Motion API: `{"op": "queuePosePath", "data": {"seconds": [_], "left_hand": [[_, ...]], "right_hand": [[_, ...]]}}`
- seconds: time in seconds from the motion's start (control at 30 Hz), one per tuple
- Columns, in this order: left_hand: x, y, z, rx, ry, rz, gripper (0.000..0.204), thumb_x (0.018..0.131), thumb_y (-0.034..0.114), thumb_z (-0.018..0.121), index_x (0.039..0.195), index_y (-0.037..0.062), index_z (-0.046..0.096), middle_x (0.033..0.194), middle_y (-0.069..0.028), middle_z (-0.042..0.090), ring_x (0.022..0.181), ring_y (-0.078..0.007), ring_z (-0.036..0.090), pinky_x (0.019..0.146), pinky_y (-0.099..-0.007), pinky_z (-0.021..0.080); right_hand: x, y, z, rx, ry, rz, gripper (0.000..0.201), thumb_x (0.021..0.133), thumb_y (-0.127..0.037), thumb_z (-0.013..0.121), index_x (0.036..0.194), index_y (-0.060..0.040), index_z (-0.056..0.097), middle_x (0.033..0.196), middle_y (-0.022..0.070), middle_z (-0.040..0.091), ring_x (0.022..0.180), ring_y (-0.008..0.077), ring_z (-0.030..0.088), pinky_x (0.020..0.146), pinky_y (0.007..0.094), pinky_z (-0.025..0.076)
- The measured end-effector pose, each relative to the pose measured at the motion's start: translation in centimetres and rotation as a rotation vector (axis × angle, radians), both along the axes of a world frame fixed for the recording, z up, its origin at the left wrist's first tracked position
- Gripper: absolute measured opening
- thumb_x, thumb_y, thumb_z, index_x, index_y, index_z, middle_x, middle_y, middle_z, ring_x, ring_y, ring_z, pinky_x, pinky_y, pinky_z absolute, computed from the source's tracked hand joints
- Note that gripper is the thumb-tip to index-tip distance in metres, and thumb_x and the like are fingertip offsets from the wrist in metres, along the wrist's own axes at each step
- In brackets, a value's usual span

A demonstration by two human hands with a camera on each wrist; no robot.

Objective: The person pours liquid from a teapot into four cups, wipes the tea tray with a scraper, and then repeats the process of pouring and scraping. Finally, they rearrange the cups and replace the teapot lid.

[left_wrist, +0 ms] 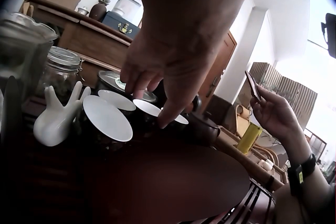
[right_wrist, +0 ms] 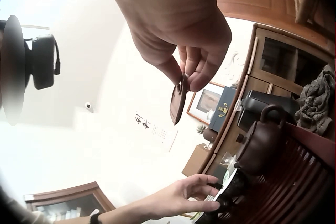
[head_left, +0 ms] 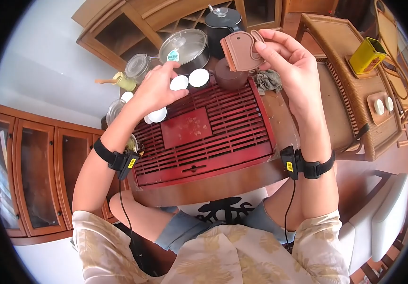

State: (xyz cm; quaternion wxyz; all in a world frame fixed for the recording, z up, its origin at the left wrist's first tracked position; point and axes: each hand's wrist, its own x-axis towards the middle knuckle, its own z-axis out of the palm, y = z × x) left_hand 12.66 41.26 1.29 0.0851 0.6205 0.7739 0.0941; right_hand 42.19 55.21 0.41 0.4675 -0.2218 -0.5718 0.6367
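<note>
My right hand (head_left: 291,61) pinches a flat reddish-brown piece (head_left: 242,49) with a loop at one end and a small dark hole, holding it up by the loop above the dark clay teapot (head_left: 230,79). Over the slatted red tea tray (head_left: 232,142), my left hand (head_left: 159,90) reaches out with its thumb and fingers spread apart. A white-lined cup (head_left: 179,83) lies in the gap between them, beside another cup (head_left: 199,77). In the left wrist view the left thumb overlaps the row of cups, and a larger white cup (left_wrist: 107,118) stands nearer.
Behind the tray stand a glass-lidded pot (head_left: 185,47), a black kettle (head_left: 224,21) and a glass jar (head_left: 138,66). A crumpled grey cloth (head_left: 268,81) lies beside the teapot. On the right, a wicker stand (head_left: 379,128) bears a yellow tin (head_left: 367,57).
</note>
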Motion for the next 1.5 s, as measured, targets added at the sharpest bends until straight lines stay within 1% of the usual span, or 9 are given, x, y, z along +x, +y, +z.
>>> {"op": "queuePosePath", "data": {"seconds": [0.2,0.23,0.33,0.47,0.7,1.03,1.07,1.27,1.5], "left_hand": [[1.8,-1.4,3.7,0.039,-0.046,0.002,0.078,0.084,0.026,0.092,0.148,-0.0002,0.057,0.113,-0.0149,0.075,0.115,-0.0372,0.068,0.101,-0.0472,0.055],[2.1,-1.9,4.1,0.042,-0.002,0.012,0.074,0.084,0.027,0.092,0.147,0.007,0.059,0.114,-0.0089,0.075,0.104,-0.0291,0.072,0.094,-0.0418,0.056],[4.1,-3.4,4.6,0.113,-0.029,-0.131,0.073,0.084,0.025,0.092,0.147,0.0073,0.059,0.113,-0.0098,0.075,0.103,-0.0299,0.073,0.093,-0.0404,0.057],[7.9,-3.7,3.3,0.039,-0.083,-0.253,0.073,0.084,0.025,0.091,0.145,0.0042,0.057,0.117,-0.0137,0.072,0.122,-0.0388,0.065,0.109,-0.0478,0.051],[10.5,-2.6,0.3,0.008,-0.112,-0.351,0.075,0.084,0.029,0.092,0.146,0.0029,0.056,0.123,-0.0188,0.071,0.123,-0.0427,0.064,0.109,-0.0497,0.051],[8.3,-1.7,2.2,0.145,-0.115,-0.209,0.068,0.089,0.036,0.092,0.14,0.0021,0.065,0.121,-0.0172,0.075,0.117,-0.0342,0.071,0.104,-0.0429,0.056],[7.2,-0.9,2.6,0.197,-0.112,-0.227,0.066,0.09,0.037,0.091,0.137,0.0017,0.063,0.124,-0.0195,0.074,0.118,-0.0399,0.07,0.101,-0.0491,0.057],[2.3,1.6,-1.2,0.203,-0.017,-0.194,0.075,0.086,0.031,0.094,0.144,-0.0009,0.059,0.138,-0.0236,0.072,0.128,-0.0416,0.068,0.109,-0.0494,0.055],[2.7,2.3,-1.7,0.13,-0.073,-0.152,0.075,0.086,0.027,0.092,0.147,-0.0011,0.058,0.133,-0.0215,0.074,0.129,-0.043,0.066,0.11,-0.0493,0.053]], "right_hand": [[0.0,0.0,-0.3,0.023,-0.022,-0.013,0.044,0.102,-0.015,0.083,0.14,0.0041,0.07,0.114,0.0072,0.083,0.099,0.0077,0.073,0.084,0.0239,0.055],[-0.1,0.0,-0.3,0.029,-0.013,-0.023,0.043,0.101,-0.016,0.083,0.138,0.0038,0.071,0.11,0.0057,0.083,0.097,0.0077,0.073,0.084,0.0243,0.056],[-0.2,-0.1,-0.2,0.04,-0.009,-0.036,0.044,0.1,-0.018,0.084,0.137,0.0036,0.073,0.106,0.0041,0.083,0.095,0.0076,0.072,0.084,0.0246,0.057],[-0.2,-0.4,-0.1,0.039,-0.035,-0.018,0.045,0.102,-0.017,0.083,0.14,0.0042,0.07,0.113,0.0066,0.083,0.099,0.0073,0.072,0.084,0.0236,0.055],[-0.1,-0.1,-0.5,0.041,-0.043,-0.01,0.046,0.101,-0.018,0.084,0.139,0.0036,0.071,0.113,0.0053,0.083,0.098,0.0065,0.072,0.084,0.024,0.055],[0.3,-0.2,0.0,0.034,-0.044,-0.046,0.044,0.101,-0.017,0.084,0.139,0.0033,0.072,0.113,0.0051,0.083,0.098,0.0065,0.072,0.083,0.0235,0.055],[0.2,-0.2,-0.1,0.037,-0.041,-0.049,0.044,0.102,-0.017,0.084,0.139,0.0033,0.072,0.113,0.0051,0.083,0.098,0.0066,0.072,0.083,0.0234,0.055],[-0.2,-0.1,-0.3,0.029,-0.026,-0.054,0.043,0.102,-0.016,0.083,0.139,0.0026,0.072,0.113,0.0051,0.083,0.099,0.0067,0.072,0.083,0.0236,0.055],[0.0,-0.4,-0.1,0.031,-0.042,-0.071,0.043,0.101,-0.017,0.084,0.138,0.0027,0.073,0.112,0.0048,0.083,0.096,0.0062,0.071,0.084,0.0235,0.055]]}}
